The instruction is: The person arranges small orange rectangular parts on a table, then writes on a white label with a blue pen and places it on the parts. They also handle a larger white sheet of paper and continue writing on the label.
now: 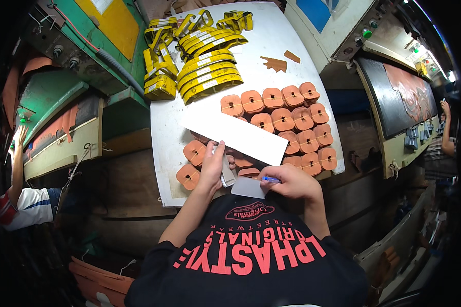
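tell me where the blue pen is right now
In the head view the blue pen is in the right hand, low on the white table, over a small grey card just right of the left hand.

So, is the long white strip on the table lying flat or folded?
Flat: the long white strip lies spread across the orange bundles, no fold visible.

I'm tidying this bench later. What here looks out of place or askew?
A long white strip lies slantwise across the rows of orange leather stacks, covering several. Two loose brown scraps sit apart near the yellow cutting dies. Otherwise the stacks stand in neat rows.
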Action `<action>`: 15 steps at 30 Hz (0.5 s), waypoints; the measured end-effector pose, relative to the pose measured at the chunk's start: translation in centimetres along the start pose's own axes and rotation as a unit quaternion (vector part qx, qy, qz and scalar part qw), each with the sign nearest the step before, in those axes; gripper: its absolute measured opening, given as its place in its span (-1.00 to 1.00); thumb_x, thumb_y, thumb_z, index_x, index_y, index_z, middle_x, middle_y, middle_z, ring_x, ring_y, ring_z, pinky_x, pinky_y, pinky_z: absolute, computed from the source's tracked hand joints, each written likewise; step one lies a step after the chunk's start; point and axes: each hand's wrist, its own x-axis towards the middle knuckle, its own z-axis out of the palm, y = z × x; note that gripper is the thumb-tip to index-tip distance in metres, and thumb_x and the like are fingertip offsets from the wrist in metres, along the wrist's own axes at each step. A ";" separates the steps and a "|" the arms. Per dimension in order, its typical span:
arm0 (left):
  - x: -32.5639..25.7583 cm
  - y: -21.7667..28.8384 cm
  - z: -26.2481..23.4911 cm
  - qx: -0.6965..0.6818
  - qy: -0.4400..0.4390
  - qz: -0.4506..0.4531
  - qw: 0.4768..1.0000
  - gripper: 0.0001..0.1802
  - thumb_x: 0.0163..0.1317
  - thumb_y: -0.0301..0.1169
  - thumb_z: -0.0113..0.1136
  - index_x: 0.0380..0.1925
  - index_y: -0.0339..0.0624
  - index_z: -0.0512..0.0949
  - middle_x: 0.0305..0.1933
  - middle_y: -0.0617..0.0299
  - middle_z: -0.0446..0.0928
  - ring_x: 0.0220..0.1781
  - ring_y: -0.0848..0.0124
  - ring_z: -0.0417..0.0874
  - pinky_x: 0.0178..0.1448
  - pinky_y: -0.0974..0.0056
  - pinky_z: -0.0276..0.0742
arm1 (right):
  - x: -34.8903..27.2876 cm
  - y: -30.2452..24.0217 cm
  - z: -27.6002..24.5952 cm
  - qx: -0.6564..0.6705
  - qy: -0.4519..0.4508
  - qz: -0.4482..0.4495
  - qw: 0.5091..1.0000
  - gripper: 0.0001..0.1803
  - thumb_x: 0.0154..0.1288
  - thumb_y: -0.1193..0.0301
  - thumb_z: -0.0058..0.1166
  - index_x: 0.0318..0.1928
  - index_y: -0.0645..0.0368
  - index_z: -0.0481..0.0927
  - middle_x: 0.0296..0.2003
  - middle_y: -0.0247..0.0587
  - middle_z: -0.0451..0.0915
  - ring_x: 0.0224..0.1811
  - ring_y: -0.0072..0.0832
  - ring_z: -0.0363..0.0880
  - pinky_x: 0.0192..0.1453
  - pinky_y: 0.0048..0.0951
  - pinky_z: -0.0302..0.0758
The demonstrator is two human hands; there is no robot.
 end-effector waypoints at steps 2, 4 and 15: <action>0.3 -0.4 -0.3 -0.033 -0.013 0.022 0.999 -0.84 0.69 -0.30 0.11 0.07 -0.01 0.37 -0.18 0.22 0.51 -0.33 0.44 0.61 -0.32 0.27 0.65 | 0.1 0.9 0.5 -0.011 0.023 -0.026 0.999 -0.82 0.56 0.37 0.21 0.01 0.18 0.72 -0.35 -0.14 0.75 -0.31 -0.34 0.74 -0.15 -0.32 0.62; -0.4 -0.4 0.4 -0.046 -0.001 0.027 0.999 -0.82 0.68 -0.31 0.14 0.06 -0.08 0.37 -0.14 0.19 0.56 -0.28 0.42 0.68 -0.30 0.25 0.71 | 0.2 1.0 0.7 -0.012 0.035 -0.037 0.999 -0.84 0.56 0.40 0.20 0.02 0.18 0.72 -0.39 -0.18 0.74 -0.34 -0.41 0.72 -0.17 -0.35 0.61; -2.7 -1.4 1.3 0.018 -0.094 -0.052 0.994 -0.62 0.62 -0.30 0.23 0.29 -0.25 0.50 0.05 0.11 0.71 -0.06 0.39 0.76 0.05 0.25 0.78 | 0.4 1.5 1.1 0.001 0.122 -0.046 0.992 -0.80 0.52 0.37 0.23 -0.09 0.28 0.66 -0.33 0.02 0.71 -0.32 -0.17 0.69 -0.18 -0.25 0.57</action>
